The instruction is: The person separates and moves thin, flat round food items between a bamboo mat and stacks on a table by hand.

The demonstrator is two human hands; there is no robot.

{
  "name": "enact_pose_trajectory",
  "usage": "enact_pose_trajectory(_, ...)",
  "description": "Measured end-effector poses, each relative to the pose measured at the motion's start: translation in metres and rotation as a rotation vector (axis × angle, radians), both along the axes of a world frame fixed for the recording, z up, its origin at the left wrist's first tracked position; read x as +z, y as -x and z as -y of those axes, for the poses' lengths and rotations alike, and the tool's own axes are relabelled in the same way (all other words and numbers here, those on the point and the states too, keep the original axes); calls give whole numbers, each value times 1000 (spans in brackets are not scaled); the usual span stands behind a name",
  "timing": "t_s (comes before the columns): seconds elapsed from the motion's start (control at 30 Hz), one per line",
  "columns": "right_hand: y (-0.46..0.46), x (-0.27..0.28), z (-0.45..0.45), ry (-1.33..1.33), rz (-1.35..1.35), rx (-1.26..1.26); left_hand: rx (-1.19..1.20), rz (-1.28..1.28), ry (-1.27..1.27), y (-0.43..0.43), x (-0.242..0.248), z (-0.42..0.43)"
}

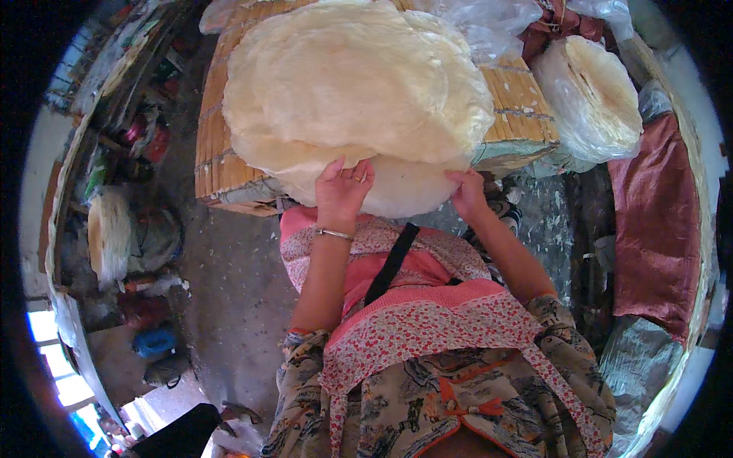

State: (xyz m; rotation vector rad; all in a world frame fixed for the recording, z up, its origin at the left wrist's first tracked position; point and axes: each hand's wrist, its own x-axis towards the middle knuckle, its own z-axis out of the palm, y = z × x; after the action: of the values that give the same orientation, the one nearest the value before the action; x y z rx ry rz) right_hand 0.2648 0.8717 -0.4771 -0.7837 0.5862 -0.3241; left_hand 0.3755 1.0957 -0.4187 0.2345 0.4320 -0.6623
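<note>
A broad stack of thin, pale cream round sheets [355,86] lies on a table topped with bamboo slats [518,103]; I cannot tell their material. Its near part hangs past the table's front edge towards my lap. My left hand [345,186], with a ring and a metal bangle, is palm up at the near edge, its fingers curled at a loose sheet edge; whether they pinch it is unclear. My right hand [468,192] pinches the right side of the overhanging sheet [401,186] between thumb and fingers.
A plastic-wrapped bundle of similar sheets [590,97] stands right of the table, above a dark red cloth [655,223]. Clear plastic bags [487,26] lie behind the stack. Another pale bundle [109,235] and a blue item [154,342] are at the left, beyond the grey floor [240,297].
</note>
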Motion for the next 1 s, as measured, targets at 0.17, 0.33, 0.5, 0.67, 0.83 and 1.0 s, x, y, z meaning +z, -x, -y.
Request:
enact_pose_trajectory(0.17,-7,7,6,-12,12,33,-31,127,-19,-10,1,11)
enact_pose_trajectory(0.33,-5,20,35,808,62,329,-118,89,75,-9,38,29)
enact_pose_trajectory(0.5,-16,38,22,80,-47,152,-64,188,44,-22,84,46)
enact_pose_trajectory(0.67,12,84,-50,-94,8,256,13,167,75,-38,108,50)
enact_pose_trajectory(0.83,68,132,-89,94,-18,226,-75,169,98,-38,90,46)
enact_pose_trajectory(1.0,84,208,-38,442,66,285,-246,106,-60,-38,56,12)
